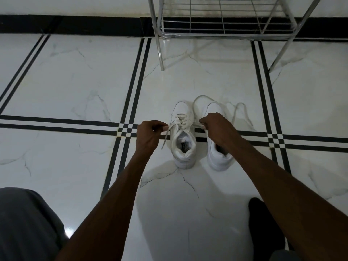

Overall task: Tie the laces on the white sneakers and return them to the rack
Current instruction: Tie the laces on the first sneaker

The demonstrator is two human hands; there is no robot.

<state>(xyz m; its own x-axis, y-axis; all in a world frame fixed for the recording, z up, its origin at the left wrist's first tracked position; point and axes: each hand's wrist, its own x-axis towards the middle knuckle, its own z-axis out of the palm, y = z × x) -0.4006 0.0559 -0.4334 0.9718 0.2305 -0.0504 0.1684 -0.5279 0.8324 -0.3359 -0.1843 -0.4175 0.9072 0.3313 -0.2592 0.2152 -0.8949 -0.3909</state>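
On the tiled floor (75,81), left hand (148,134), right hand (216,127), fingers pinching left sneaker (183,140) laces (180,119) (insole label unreadable)

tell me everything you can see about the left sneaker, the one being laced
The left sneaker is white, smooth and leather-like, upright on the tiled floor, toe toward the rack. Its padded collar gapes open, showing a label inside. The laces cross the tongue, not yet knotted. The left hand and right hand each pinch one lace end, pulled sideways.
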